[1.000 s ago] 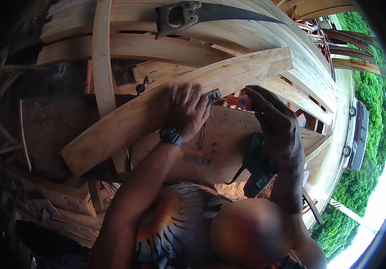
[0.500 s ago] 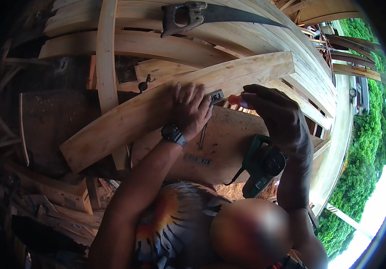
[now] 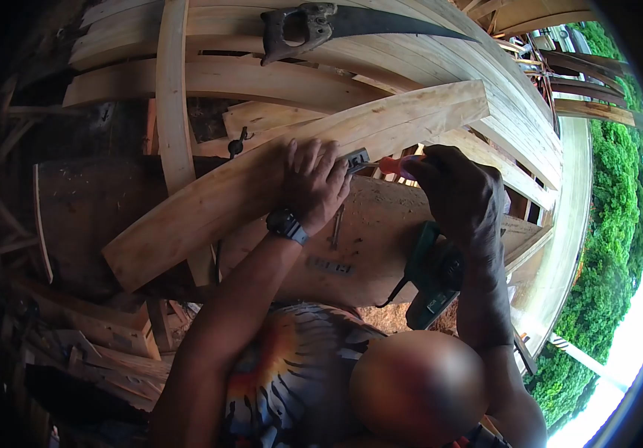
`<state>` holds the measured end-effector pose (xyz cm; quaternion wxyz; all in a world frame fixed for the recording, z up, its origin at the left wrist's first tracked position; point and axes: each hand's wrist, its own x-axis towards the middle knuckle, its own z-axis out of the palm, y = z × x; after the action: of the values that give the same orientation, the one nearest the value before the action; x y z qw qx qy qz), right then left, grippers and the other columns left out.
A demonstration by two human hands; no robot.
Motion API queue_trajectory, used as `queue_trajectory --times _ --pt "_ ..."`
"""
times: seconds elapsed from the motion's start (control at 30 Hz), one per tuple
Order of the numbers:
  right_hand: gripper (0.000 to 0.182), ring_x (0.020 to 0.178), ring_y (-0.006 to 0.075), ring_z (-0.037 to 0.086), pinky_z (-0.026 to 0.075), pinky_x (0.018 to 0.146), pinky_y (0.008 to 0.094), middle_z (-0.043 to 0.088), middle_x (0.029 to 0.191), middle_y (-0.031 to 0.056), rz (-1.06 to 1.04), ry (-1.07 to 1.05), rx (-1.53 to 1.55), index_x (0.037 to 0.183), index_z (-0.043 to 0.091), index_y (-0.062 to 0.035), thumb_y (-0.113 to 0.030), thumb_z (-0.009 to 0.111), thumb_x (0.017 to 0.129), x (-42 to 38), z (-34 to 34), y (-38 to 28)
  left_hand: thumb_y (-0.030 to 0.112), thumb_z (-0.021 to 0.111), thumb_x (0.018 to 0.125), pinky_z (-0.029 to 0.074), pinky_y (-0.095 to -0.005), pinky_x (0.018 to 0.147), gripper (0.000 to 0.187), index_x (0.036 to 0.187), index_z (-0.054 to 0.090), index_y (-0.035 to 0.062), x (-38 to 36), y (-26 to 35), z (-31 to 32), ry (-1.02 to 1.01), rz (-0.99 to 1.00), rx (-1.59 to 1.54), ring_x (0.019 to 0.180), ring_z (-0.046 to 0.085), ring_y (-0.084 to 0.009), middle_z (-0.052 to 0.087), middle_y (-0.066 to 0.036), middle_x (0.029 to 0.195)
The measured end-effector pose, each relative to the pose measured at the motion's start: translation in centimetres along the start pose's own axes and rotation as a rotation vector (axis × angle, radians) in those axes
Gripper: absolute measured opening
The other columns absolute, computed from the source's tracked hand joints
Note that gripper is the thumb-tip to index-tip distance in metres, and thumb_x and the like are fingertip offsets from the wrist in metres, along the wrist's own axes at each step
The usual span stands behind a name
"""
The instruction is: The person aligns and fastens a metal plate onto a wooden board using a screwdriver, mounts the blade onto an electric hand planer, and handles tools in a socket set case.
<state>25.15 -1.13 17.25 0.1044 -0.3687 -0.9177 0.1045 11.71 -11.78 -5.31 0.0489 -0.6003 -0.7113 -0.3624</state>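
Curved board (image 3: 187,225) lies slantwise across the work surface (image 3: 385,246), under your left hand (image 3: 312,183). Your left fingers lie over it, pointing away from you; you can't see whether the thumb grips beneath. Your right hand (image 3: 464,193), apart from the left, is bent at the wrist and closed around the orange-handled tool (image 3: 394,166), its shaft pointing at the marked metal piece (image 3: 356,159) beside your left fingertips. Your right forearm passes beside the green power tool (image 3: 427,287).

Green foliage (image 3: 620,239) and a pale road (image 3: 571,216) along the right (bright sky (image 3: 635,351) beyond), dark surroundings left.
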Motion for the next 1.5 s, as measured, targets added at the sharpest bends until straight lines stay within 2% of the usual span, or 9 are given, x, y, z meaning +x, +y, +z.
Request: queue_trajectory --times 0.1,0.2,0.33,0.43,0.63,0.83,1.03,1.13,1.5 --pt "0.027 0.074 0.0241 0.077 0.059 0.067 0.0368 0.079 0.084 0.0063 -0.021 -0.005 0.103 0.101 0.075 -0.0072 -0.028 0.086 0.089 0.2 -0.5 -0.5 0.029 0.080 0.087 0.037 -0.0666 0.115 0.024 0.105 0.080 0.0133 -0.1 0.0 0.1 0.001 0.003 0.006 0.131 0.057 -0.0359 0.069 -0.010 0.134" --pt "0.028 0.076 0.0247 0.077 0.059 0.069 0.0382 0.078 0.085 0.0051 -0.036 -0.049 0.147 0.104 0.074 -0.0079 -0.027 0.087 0.088 0.2 -0.7 -0.3 0.029 0.077 0.090 0.029 -0.0696 0.120 0.027 0.109 0.080 0.0103 -0.2 0.0 0.2 -0.020 -0.004 -0.029 0.134 0.054 -0.0361 0.067 -0.013 0.137" --pt "0.033 0.080 0.0251 0.077 0.059 0.069 0.0403 0.078 0.091 0.0063 0.066 -0.156 0.026 0.107 0.074 -0.0065 -0.025 0.089 0.085 -0.1 -1.2 -0.9 0.030 0.080 0.087 0.037 -0.0668 0.116 0.025 0.105 0.080 0.0134 -0.1 0.0 0.2 0.007 0.005 0.010 0.131 0.057 -0.0356 0.069 -0.010 0.134" --pt "0.030 0.079 0.0263 0.077 0.059 0.068 0.0408 0.078 0.093 0.0076 0.085 -0.115 0.003 0.101 0.072 -0.0054 -0.024 0.089 0.084 0.1 -0.6 -0.9 0.030 0.080 0.087 0.036 -0.0670 0.116 0.024 0.105 0.080 0.0135 -0.1 -0.1 0.3 0.014 0.000 0.004 0.131 0.057 -0.0353 0.069 -0.009 0.134" --pt "0.030 0.073 0.0267 0.076 0.057 0.065 0.0390 0.076 0.085 0.0097 -0.076 0.034 0.140 0.090 0.069 -0.0057 -0.029 0.088 0.087 0.6 0.4 -0.7 0.031 0.080 0.087 0.036 -0.0670 0.117 0.025 0.106 0.079 0.0141 -0.1 0.0 0.3 0.011 0.000 0.010 0.131 0.057 -0.0348 0.069 -0.009 0.134" --pt "0.030 0.076 0.0268 0.077 0.058 0.067 0.0384 0.075 0.088 0.0104 0.035 -0.098 0.031 0.101 0.074 -0.0041 -0.026 0.088 0.087 0.2 -0.2 0.0 0.031 0.080 0.087 0.036 -0.0673 0.116 0.025 0.106 0.079 0.0147 -0.2 -0.1 0.5 0.023 -0.001 0.011 0.131 0.057 -0.0348 0.070 -0.009 0.134" --pt "0.028 0.076 0.0253 0.077 0.059 0.066 0.0374 0.076 0.089 0.0106 -0.180 0.003 0.150 0.101 0.074 -0.0042 -0.024 0.088 0.087 0.7 0.2 0.3 0.031 0.079 0.087 0.036 -0.0677 0.116 0.024 0.105 0.079 0.0148 -0.2 -0.1 0.6 0.025 -0.003 0.009 0.131 0.057 -0.0350 0.070 -0.009 0.133" --pt "0.025 0.081 0.0256 0.078 0.060 0.070 0.0373 0.076 0.092 0.0102 -0.023 -0.095 0.057 0.104 0.074 -0.0051 -0.018 0.087 0.086 0.4 -0.1 0.1 0.030 0.079 0.087 0.036 -0.0680 0.116 0.024 0.105 0.079 0.0148 -0.2 -0.1 0.6 0.026 -0.003 0.005 0.131 0.058 -0.0351 0.070 -0.009 0.133" --pt "0.030 0.078 0.0233 0.076 0.058 0.069 0.0375 0.076 0.088 0.0062 -0.069 -0.058 0.114 0.103 0.073 -0.0064 -0.015 0.090 0.080 0.2 -0.3 -0.1 0.030 0.079 0.087 0.036 -0.0680 0.116 0.025 0.106 0.078 0.0141 -0.3 -0.2 0.7 0.027 0.001 0.002 0.130 0.058 -0.0357 0.070 -0.009 0.133"
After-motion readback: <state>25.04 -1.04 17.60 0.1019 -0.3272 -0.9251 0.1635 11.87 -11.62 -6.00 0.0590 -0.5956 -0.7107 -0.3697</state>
